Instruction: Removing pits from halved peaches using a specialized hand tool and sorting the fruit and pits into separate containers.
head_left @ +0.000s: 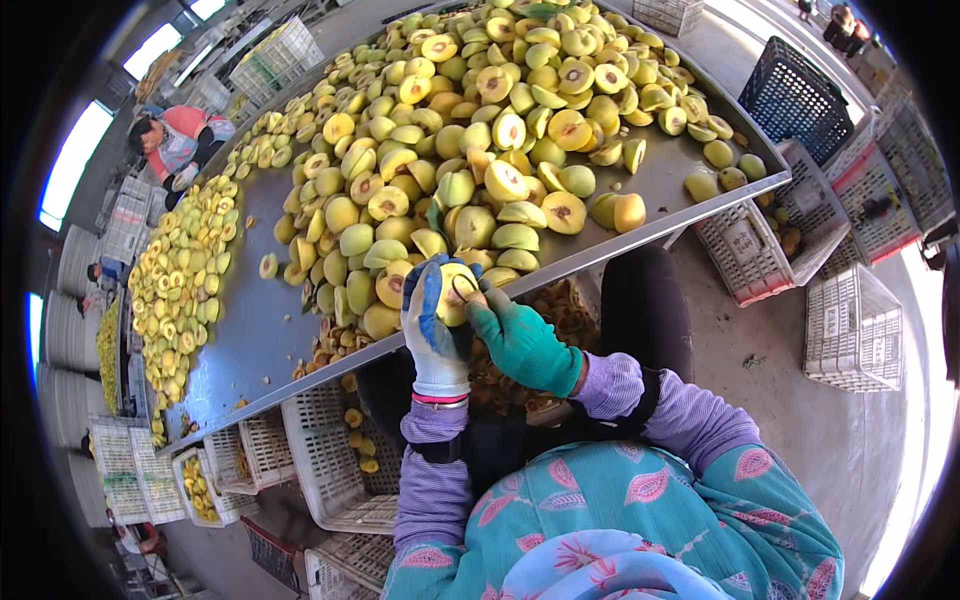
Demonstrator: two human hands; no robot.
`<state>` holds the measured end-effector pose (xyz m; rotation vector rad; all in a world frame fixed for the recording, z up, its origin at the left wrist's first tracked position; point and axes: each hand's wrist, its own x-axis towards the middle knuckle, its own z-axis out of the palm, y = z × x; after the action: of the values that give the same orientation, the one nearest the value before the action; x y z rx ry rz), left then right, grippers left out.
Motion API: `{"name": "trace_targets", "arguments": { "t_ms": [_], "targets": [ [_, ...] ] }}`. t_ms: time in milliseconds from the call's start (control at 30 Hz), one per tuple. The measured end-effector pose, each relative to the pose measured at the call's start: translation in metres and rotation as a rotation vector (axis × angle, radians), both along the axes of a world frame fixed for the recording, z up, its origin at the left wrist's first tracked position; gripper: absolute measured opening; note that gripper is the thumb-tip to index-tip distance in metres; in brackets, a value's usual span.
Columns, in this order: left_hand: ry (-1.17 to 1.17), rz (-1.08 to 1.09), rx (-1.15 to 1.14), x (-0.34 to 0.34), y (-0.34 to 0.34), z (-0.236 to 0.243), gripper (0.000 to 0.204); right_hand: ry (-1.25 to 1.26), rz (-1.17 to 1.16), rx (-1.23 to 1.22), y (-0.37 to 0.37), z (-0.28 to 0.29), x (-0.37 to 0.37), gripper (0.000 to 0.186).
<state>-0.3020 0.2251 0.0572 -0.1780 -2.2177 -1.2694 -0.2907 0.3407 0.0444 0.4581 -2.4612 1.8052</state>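
My left hand [436,335], in a white glove with a blue coating, is closed round a yellow-green peach half [452,307], its cut face turned up. In a green knitted glove, my right hand [528,345] grips a small pitting tool whose dark curved wire loop [461,284] lies against the cut face at the stone. The tool's handle is hidden by the fingers. Both hands meet just above the near edge of a metal table [255,215]. Right beyond them, a large heap of halved peaches [400,170] covers much of the table, several with stones showing.
Another pile of peach halves [185,285] lies at the table's left. Under the near edge are scraps [545,310] and a white crate [320,450] holding some pieces. More crates [745,250] and a black basket [795,95] stand right. A co-worker [180,140] bends over the far left side.
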Motion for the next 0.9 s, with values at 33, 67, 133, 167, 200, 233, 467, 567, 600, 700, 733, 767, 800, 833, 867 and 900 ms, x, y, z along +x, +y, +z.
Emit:
{"name": "trace_targets", "arguments": {
  "t_ms": [33, 67, 133, 167, 200, 233, 467, 567, 600, 700, 733, 767, 800, 833, 867, 900],
  "targets": [
    [0.004, 0.0, -0.018, 0.004, 0.0, 0.006, 0.029, -0.039, 0.004, -0.009, -0.003, -0.002, 0.002, 0.038],
    [-0.005, 0.01, -0.034, 0.008, -0.001, 0.009, 0.031, -0.077, 0.001, -0.014, -0.005, -0.003, 0.005, 0.037],
    [0.097, -0.008, -0.052, 0.011, -0.002, 0.004, 0.032, -0.083, 0.016, -0.024, -0.007, -0.006, 0.008, 0.035],
    [0.088, -0.012, -0.052, 0.012, -0.003, 0.001, 0.032, -0.021, 0.022, -0.01, -0.008, -0.009, 0.007, 0.035],
    [0.064, -0.038, 0.104, 0.012, -0.004, -0.002, 0.031, 0.039, 0.027, 0.004, -0.009, -0.012, 0.006, 0.034],
    [0.044, -0.053, 0.181, 0.013, -0.004, -0.004, 0.031, 0.012, 0.048, 0.035, -0.007, -0.014, 0.005, 0.033],
    [-0.15, -0.18, 0.709, -0.007, -0.019, -0.016, 0.026, 0.239, 0.09, -0.1, -0.025, -0.027, 0.003, 0.03],
    [0.027, -0.145, 0.377, -0.008, -0.019, -0.013, 0.025, -0.184, 0.228, -0.146, -0.018, 0.0, 0.003, 0.041],
    [0.159, -0.06, 0.084, -0.01, -0.023, -0.015, 0.025, -0.233, 0.257, -0.189, -0.014, 0.003, -0.002, 0.033],
    [-0.386, -0.254, 0.847, -0.011, -0.028, -0.036, 0.027, -0.488, 0.386, -0.398, 0.0, -0.025, -0.012, 0.024],
    [-0.373, -0.197, 0.712, -0.008, -0.018, -0.026, 0.025, -0.553, 0.383, -0.439, 0.001, -0.039, -0.016, 0.029],
    [-0.412, -0.165, 0.576, -0.006, -0.013, -0.012, 0.022, -0.572, 0.337, -0.411, -0.005, -0.052, -0.012, 0.033],
    [-0.447, -0.173, 0.728, -0.001, -0.008, -0.004, 0.021, -0.584, 0.29, -0.38, -0.01, -0.063, -0.006, 0.036],
    [-0.428, -0.126, 0.683, 0.004, -0.003, 0.005, 0.02, -0.493, 0.228, -0.361, -0.017, -0.062, 0.005, 0.039],
    [-0.418, -0.068, 0.639, 0.008, -0.002, 0.009, 0.021, -0.416, 0.169, -0.346, -0.023, -0.055, 0.013, 0.043],
    [-0.394, -0.018, 0.661, 0.005, -0.004, 0.002, 0.018, -0.579, 0.197, -0.404, -0.024, -0.039, 0.012, 0.045]
  ]
}}
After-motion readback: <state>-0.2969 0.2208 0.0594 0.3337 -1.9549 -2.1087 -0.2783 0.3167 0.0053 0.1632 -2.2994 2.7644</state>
